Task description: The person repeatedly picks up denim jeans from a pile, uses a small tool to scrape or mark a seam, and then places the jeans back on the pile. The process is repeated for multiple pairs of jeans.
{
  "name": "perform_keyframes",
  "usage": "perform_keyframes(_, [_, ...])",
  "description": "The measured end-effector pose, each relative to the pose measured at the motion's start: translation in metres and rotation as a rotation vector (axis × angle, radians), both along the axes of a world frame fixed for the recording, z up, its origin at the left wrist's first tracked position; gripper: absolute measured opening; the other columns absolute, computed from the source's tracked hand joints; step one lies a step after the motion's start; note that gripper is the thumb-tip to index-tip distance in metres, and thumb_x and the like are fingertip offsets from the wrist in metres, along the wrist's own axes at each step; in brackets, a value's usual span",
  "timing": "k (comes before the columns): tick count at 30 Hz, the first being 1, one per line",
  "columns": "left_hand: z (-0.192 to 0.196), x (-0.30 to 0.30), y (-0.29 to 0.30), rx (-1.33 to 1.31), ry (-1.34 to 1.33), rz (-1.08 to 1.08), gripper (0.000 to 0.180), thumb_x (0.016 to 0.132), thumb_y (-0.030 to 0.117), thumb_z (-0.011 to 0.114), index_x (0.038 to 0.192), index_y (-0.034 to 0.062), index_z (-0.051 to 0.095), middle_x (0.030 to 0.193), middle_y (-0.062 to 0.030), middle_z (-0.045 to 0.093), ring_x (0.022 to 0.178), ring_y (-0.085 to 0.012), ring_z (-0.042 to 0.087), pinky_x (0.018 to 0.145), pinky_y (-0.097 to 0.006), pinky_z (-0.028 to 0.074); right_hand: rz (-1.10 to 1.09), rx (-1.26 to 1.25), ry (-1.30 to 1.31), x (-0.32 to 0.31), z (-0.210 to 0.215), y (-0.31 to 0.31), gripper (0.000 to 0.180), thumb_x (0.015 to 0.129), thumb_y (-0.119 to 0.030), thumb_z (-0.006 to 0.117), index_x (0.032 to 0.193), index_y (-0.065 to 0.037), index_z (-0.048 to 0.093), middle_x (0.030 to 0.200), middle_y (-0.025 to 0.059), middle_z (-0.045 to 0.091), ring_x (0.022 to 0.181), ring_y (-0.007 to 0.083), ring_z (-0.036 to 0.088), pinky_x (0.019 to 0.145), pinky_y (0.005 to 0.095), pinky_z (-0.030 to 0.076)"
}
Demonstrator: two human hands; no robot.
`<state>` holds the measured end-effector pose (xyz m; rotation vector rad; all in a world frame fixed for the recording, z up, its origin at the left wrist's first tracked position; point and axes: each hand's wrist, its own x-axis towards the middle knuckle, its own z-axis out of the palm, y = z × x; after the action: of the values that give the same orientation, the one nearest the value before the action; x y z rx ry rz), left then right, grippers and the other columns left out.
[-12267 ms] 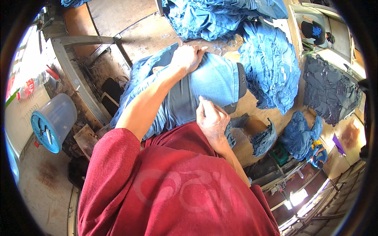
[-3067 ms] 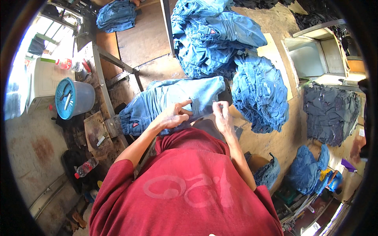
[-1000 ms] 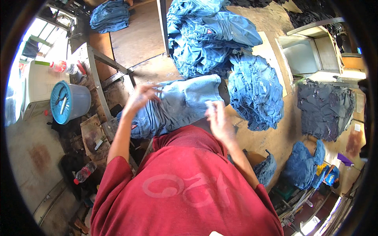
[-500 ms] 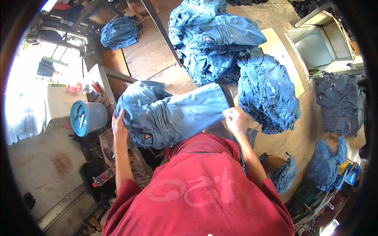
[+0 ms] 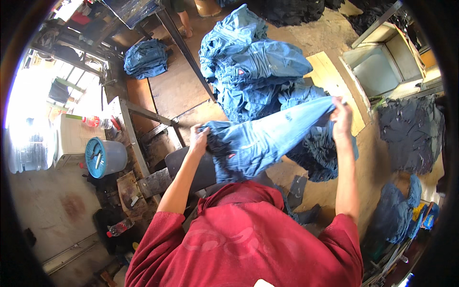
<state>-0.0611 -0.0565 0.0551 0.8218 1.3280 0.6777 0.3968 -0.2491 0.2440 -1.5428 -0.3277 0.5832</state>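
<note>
I hold a pair of light blue jeans [image 5: 267, 141] stretched in the air between both hands, above a dark padded form [image 5: 191, 167]. My left hand [image 5: 198, 138] grips the waist end at the left. My right hand [image 5: 342, 117] pinches the leg end, raised to the right. Behind the jeans lies a big pile of blue denim garments [image 5: 258, 71] on the wooden table [image 5: 179, 88].
A smaller denim stack [image 5: 146, 57] sits at the table's far left. A blue bucket [image 5: 105, 158] stands on the floor at left. Dark garments [image 5: 411, 134] lie at right, more blue denim [image 5: 397, 215] at lower right. A metal box [image 5: 382, 62] stands at upper right.
The jeans have come up off the padded form. My right hand has swung up and to the right with the leg end; my left hand has risen with the waist.
</note>
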Motion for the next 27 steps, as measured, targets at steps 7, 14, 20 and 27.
perform_keyframes(7, [0.104, 0.202, 0.056, -0.098, -0.526, -0.382, 0.053, 0.100, 0.012, 0.073, 0.150, 0.0057, 0.059, 0.134, -0.0072, 0.068, 0.119, -0.0214, 0.064, 0.093, -0.042, 0.057, -0.354, 0.461, -0.216, 0.111, 0.222, 0.027, 0.016, 0.102, -0.012, 0.069, 0.115, -0.006, 0.075, 0.068, -0.0095, 0.041, 0.056, 0.0032, 0.031, 0.051, 0.0203, 0.025])
perform_keyframes(14, [0.308, 0.297, 0.187, 0.383, -0.690, -0.379, 0.041, 0.097, 0.023, 0.076, 0.135, 0.0100, 0.069, 0.122, -0.0041, 0.070, 0.104, -0.0193, 0.067, 0.084, -0.034, 0.058, -0.365, 0.814, -0.271, 0.199, 0.371, 0.036, 0.017, 0.105, -0.011, 0.062, 0.113, -0.003, 0.074, 0.073, -0.0050, 0.042, 0.063, 0.0106, 0.039, 0.059, 0.0248, 0.037])
perform_keyframes(20, [0.355, 0.257, 0.298, 0.760, -0.147, -0.626, 0.040, 0.097, 0.033, 0.077, 0.131, 0.0130, 0.070, 0.128, -0.0077, 0.071, 0.113, -0.0268, 0.068, 0.101, -0.045, 0.053, 0.071, 0.349, -0.359, 0.243, 0.294, 0.053, 0.015, 0.099, -0.020, 0.068, 0.097, -0.007, 0.060, 0.077, 0.0008, 0.050, 0.071, 0.0189, 0.047, 0.069, 0.0336, 0.042])
perform_keyframes(27, [0.195, 0.119, 0.295, 0.625, 0.116, -0.421, 0.048, 0.102, 0.042, 0.074, 0.135, 0.0074, 0.066, 0.110, -0.0046, 0.077, 0.089, -0.0204, 0.071, 0.078, -0.039, 0.059, 0.503, -0.855, -0.805, 0.197, -0.037, -0.020, 0.052, 0.084, -0.015, 0.073, 0.134, -0.003, 0.061, 0.101, 0.0194, 0.075, 0.100, 0.0390, 0.074, 0.091, 0.0499, 0.057])
